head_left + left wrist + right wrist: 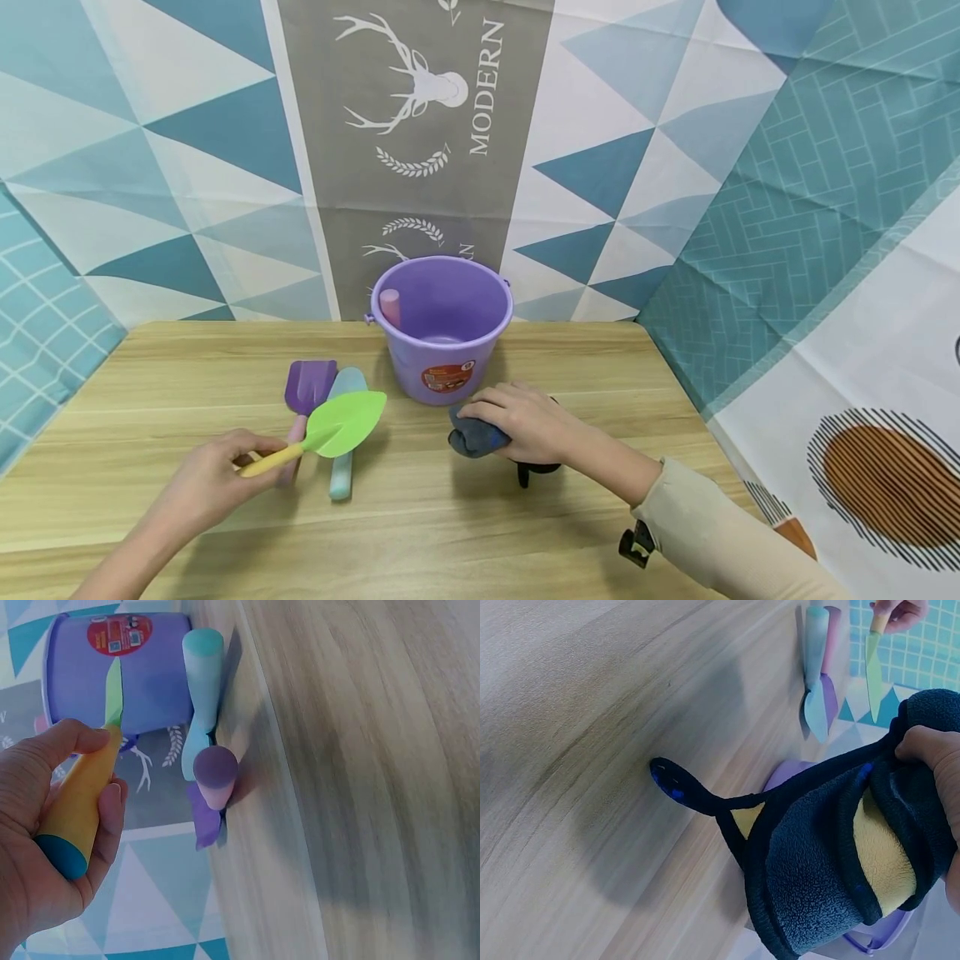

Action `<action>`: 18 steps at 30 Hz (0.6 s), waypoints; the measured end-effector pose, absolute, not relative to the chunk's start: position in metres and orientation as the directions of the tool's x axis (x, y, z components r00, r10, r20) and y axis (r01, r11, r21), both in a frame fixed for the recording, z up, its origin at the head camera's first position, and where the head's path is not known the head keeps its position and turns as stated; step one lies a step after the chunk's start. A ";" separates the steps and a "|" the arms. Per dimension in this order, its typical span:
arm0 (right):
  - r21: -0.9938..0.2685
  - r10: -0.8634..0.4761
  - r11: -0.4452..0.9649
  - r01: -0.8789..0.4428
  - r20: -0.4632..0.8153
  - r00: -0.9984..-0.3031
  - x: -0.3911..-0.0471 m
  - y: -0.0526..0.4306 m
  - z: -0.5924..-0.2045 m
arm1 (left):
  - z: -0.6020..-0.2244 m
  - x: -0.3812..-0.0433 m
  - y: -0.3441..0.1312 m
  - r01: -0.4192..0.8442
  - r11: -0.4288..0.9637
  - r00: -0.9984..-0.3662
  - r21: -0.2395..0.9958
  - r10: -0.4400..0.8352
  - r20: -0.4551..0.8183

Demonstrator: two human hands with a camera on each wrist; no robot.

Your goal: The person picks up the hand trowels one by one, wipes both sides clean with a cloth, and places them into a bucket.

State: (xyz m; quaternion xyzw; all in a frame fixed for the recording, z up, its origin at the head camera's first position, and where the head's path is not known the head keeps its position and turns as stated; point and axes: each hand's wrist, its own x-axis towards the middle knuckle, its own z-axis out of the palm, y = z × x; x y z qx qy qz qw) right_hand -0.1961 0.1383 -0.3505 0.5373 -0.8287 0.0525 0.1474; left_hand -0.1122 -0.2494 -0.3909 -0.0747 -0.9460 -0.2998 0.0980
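Note:
My left hand [217, 475] grips the yellow handle of a small toy trowel [345, 423] with a lime-green leaf-shaped blade, held above the table. In the left wrist view the handle's teal end [63, 856] shows below the thumb. My right hand [528, 421] holds a folded dark grey-blue cloth [810, 855] with black edging and yellow parts. From the cloth a black hanging loop [679, 784] sticks out over the table. Beneath the trowel, a purple shovel [310, 385] with a pink handle lies next to a light blue trowel [341, 475].
A purple bucket [412, 362] with a red label stands at the table's back edge, between and beyond the hands. A pink handle [390, 307] rises inside it. Patterned fabric [420, 83] hangs behind the wooden table [390, 550].

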 end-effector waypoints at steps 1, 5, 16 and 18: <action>0.071 -0.875 0.416 -0.907 0.301 -0.378 -0.196 0.138 -0.350 | -0.391 -0.112 -0.248 0.214 0.807 -0.966 0.550 0.089 0.244; 0.068 -0.876 0.417 -0.906 0.298 -0.380 -0.197 0.138 -0.350 | -0.391 -0.113 -0.243 0.284 0.794 -0.941 0.538 0.124 0.315; 0.077 -0.879 0.415 -0.907 0.291 -0.377 -0.197 0.136 -0.348 | -0.391 -0.115 -0.229 0.358 0.766 -0.916 0.533 0.180 0.358; 0.076 -0.878 0.415 -0.907 0.294 -0.377 -0.197 0.135 -0.347 | -0.391 -0.115 -0.226 0.364 0.772 -0.914 0.522 0.186 0.362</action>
